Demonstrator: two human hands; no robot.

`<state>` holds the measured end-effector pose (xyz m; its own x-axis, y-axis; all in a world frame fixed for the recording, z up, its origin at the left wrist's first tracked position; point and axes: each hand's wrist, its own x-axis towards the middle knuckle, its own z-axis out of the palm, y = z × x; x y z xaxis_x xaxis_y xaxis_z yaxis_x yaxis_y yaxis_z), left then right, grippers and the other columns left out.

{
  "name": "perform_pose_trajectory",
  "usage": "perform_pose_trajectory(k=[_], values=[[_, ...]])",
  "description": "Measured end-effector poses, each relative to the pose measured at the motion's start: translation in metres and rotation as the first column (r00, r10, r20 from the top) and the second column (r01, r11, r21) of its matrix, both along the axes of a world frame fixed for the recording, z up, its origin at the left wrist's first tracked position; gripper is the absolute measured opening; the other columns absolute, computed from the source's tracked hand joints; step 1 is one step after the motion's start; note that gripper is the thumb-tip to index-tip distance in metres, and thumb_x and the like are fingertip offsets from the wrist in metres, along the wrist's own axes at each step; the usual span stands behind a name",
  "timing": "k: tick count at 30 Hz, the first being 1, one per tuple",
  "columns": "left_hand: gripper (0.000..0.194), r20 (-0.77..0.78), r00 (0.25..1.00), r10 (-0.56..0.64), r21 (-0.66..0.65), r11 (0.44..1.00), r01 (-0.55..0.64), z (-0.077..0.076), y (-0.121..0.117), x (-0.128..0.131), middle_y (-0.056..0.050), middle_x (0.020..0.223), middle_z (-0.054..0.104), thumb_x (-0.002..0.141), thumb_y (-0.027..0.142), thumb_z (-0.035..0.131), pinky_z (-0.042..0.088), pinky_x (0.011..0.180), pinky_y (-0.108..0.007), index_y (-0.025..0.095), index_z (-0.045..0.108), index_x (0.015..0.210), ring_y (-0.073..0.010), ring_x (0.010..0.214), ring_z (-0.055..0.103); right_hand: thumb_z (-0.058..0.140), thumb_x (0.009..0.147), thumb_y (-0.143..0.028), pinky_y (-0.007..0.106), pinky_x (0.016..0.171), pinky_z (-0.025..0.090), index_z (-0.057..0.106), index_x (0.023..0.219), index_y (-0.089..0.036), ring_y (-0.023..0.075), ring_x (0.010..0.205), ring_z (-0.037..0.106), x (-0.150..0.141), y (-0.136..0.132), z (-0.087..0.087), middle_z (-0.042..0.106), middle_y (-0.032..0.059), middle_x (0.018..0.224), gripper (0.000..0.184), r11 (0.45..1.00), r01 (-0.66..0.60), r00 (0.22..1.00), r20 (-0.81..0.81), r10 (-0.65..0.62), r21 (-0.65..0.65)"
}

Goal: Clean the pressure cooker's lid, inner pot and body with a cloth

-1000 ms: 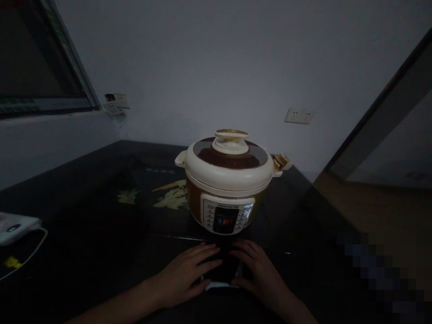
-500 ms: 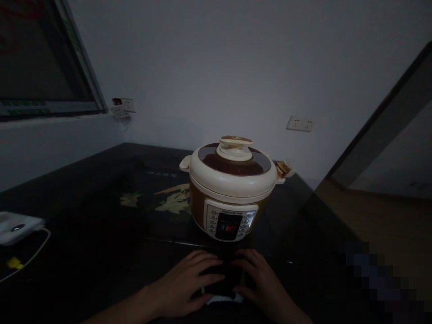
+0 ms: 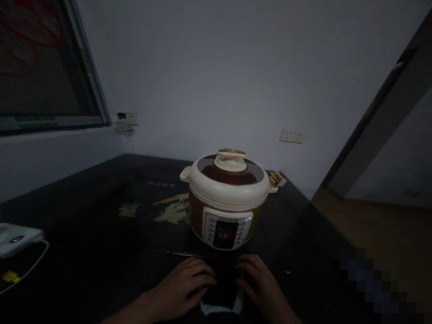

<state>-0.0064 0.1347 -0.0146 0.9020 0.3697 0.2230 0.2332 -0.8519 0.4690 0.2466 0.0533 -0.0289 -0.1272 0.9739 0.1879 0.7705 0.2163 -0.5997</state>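
Observation:
My left hand (image 3: 184,285) and my right hand (image 3: 259,284) rest low on the dark table, with bent fingers on either side of a dark thing with a pale, uneven edge (image 3: 221,309). Both seem to hold it by its sides; its kind is lost in the dim light. Just beyond my fingers stands a cream and brown electric pressure cooker (image 3: 205,198), lid on, its control panel (image 3: 227,228) facing me. Neither hand touches the cooker.
A white device (image 3: 20,238) with a cable lies at the left table edge. Small brown and cream pieces (image 3: 276,179) show by the cooker's right handle. Wall sockets (image 3: 291,136), a loose socket box (image 3: 126,120) and a window (image 3: 43,63) are behind.
The view has tilted slightly up, so the cooker appears lower. My left fingers have drawn back a little to the left, and more of the pale edge shows between my hands.

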Motion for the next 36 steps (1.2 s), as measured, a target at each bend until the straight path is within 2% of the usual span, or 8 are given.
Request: perform_pose_trajectory(k=[12, 19, 22, 25, 30, 33, 35, 36], values=[[0.028, 0.158, 0.955, 0.253, -0.044, 0.968, -0.249, -0.016, 0.020, -0.005, -0.005, 0.100, 0.066, 0.088, 0.007, 0.043, 0.050, 0.085, -0.029, 0.021, 0.063, 0.101, -0.0154, 0.096, 0.062, 0.049, 0.090, -0.019, 0.035, 0.085, 0.048, 0.064, 0.094, -0.019, 0.0207, 0.094, 0.061, 0.010, 0.005, -0.005, 0.066, 0.0067, 0.097, 0.016, 0.998, 0.058, 0.997, -0.050, -0.057, 0.027], [0.030, 0.197, 0.962, 0.191, 0.090, 0.973, -0.212, -0.002, 0.011, -0.012, -0.006, 0.104, 0.068, 0.087, 0.009, 0.045, 0.050, 0.084, -0.034, 0.021, 0.064, 0.106, -0.0194, 0.097, 0.063, 0.048, 0.090, -0.027, 0.034, 0.083, 0.049, 0.067, 0.094, -0.019, 0.0212, 0.092, 0.065, 0.024, 0.005, 0.007, 0.070, 0.0077, 0.096, 0.021, 0.996, 0.084, 0.993, -0.084, -0.084, -0.007], [0.033, 0.310, 0.942, 0.127, 0.234, 0.950, -0.206, 0.025, 0.010, -0.019, -0.006, 0.104, 0.069, 0.087, 0.007, 0.045, 0.050, 0.082, -0.033, 0.022, 0.062, 0.111, -0.0185, 0.094, 0.064, 0.051, 0.089, -0.031, 0.032, 0.083, 0.050, 0.068, 0.095, -0.020, 0.0208, 0.092, 0.066, 0.029, 0.000, 0.034, 0.071, 0.0065, 0.097, 0.021, 0.999, 0.048, 0.993, -0.103, -0.049, -0.017], [0.030, 0.513, 0.845, 0.152, 0.204, 0.934, -0.292, 0.064, 0.016, -0.024, -0.004, 0.100, 0.069, 0.089, 0.008, 0.045, 0.050, 0.081, -0.027, 0.022, 0.062, 0.109, -0.0145, 0.093, 0.064, 0.052, 0.089, -0.037, 0.033, 0.083, 0.051, 0.069, 0.094, -0.022, 0.0213, 0.093, 0.066, 0.035, -0.006, 0.075, 0.072, 0.0057, 0.097, 0.024, 1.000, 0.030, 0.990, -0.136, -0.029, 0.000], [0.017, 0.671, 0.641, 0.372, -0.150, 0.915, -0.375, 0.124, 0.035, -0.018, -0.003, 0.099, 0.068, 0.089, 0.020, 0.053, 0.047, 0.089, -0.030, 0.023, 0.068, 0.097, -0.0159, 0.098, 0.062, 0.056, 0.085, -0.047, 0.036, 0.079, 0.054, 0.071, 0.092, -0.024, 0.0219, 0.087, 0.068, 0.045, 0.004, 0.146, 0.073, 0.0053, 0.092, 0.028, 0.973, 0.100, 0.984, -0.167, -0.065, 0.210], [0.015, 0.697, 0.528, 0.486, -0.476, 0.863, -0.167, 0.146, 0.049, -0.006, -0.004, 0.103, 0.068, 0.086, 0.025, 0.056, 0.047, 0.093, -0.035, 0.021, 0.067, 0.094, -0.0184, 0.101, 0.062, 0.057, 0.084, -0.047, 0.036, 0.078, 0.054, 0.070, 0.095, -0.023, 0.0211, 0.084, 0.068, 0.051, 0.029, 0.184, 0.073, 0.0064, 0.092, 0.030, 0.923, 0.114, 0.985, -0.160, -0.057, 0.368], [0.016, 0.726, 0.472, 0.501, -0.547, 0.836, -0.045, 0.156, 0.060, 0.003, -0.006, 0.106, 0.067, 0.084, 0.026, 0.054, 0.047, 0.097, -0.038, 0.020, 0.065, 0.095, -0.0198, 0.105, 0.062, 0.056, 0.084, -0.048, 0.035, 0.078, 0.054, 0.068, 0.098, -0.021, 0.0209, 0.085, 0.067, 0.056, 0.054, 0.205, 0.072, 0.0081, 0.097, 0.033, 0.897, 0.112, 0.989, -0.132, -0.061, 0.427], [0.018, 0.735, 0.466, 0.492, -0.527, 0.847, -0.063, 0.159, 0.065, 0.008, -0.007, 0.108, 0.067, 0.085, 0.026, 0.052, 0.046, 0.098, -0.040, 0.020, 0.064, 0.097, -0.0204, 0.107, 0.061, 0.054, 0.085, -0.047, 0.034, 0.076, 0.054, 0.068, 0.098, -0.020, 0.0206, 0.084, 0.067, 0.059, 0.070, 0.213, 0.072, 0.0085, 0.096, 0.033, 0.896, 0.107, 0.994, -0.078, -0.082, 0.432]])
